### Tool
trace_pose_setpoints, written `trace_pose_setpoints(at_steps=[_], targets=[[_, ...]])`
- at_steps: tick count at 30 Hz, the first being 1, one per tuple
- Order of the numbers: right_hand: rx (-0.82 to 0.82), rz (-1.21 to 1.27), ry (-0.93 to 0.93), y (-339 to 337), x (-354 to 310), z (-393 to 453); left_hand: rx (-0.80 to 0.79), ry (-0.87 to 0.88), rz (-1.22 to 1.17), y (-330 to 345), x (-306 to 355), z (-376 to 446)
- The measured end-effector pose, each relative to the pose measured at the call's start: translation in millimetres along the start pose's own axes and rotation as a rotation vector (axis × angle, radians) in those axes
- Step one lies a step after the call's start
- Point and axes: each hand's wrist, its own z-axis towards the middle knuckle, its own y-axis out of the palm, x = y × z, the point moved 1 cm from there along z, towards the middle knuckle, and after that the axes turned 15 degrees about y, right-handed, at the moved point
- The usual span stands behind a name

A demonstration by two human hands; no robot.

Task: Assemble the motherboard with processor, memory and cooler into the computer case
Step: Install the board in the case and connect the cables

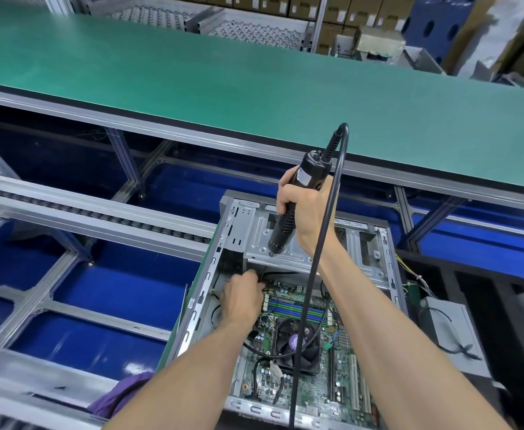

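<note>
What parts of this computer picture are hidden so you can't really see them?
Head view:
- Left hand: its fingertips are tucked under the drive bay, so what they touch is unclear.
- Electric screwdriver: the tip is too small to show any screw.
- Motherboard: both forearms cover parts, and the bottom edge cuts it off.
- Cooler fan: the screwdriver's cable crosses it.

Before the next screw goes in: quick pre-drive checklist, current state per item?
1. Right hand grips electric screwdriver: ok.
2. Bit on a screw: not ok, tip hovers over the drive cage.
3. Motherboard lying in case: ok.
4. Cooler on board: ok.
5. Driver cord clear of the work: not ok, it hangs across the cooler.
6. Left hand clear of board corner: not ok, fingers are at the cables there.
</note>
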Motion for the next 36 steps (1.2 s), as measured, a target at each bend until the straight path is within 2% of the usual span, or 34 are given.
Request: trace_pose_setpoints(at_steps=[4,9,14,19,26,31,36], targets=[[0.003,0.005,-0.012,-3,1,1,-0.008,0.003,-0.010,-1,-1,1],[-0.112,0.015,-0.043,-7,1,2,-0.041,0.031,-0.008,-2,1,1],[-0.020,-0.056,-0.057,1,1,2,-0.087,0.100,0.109,-3,5,1],[-0.141,-0.039,-0.068,3,0,0,-0.074,0.142,0.134,-4,9,3],[-0.079,-0.082,-0.098,4,-5,-5,-0.079,0.153,0.121,-5,9,2],[-0.029,-0.101,-0.101,5,0,-10,-0.071,0.092,0.008,-6,7,4],[-0.002,-0.132,-0.113,6,7,-13,-0.027,-0.064,-0.149,-2,-3,4]])
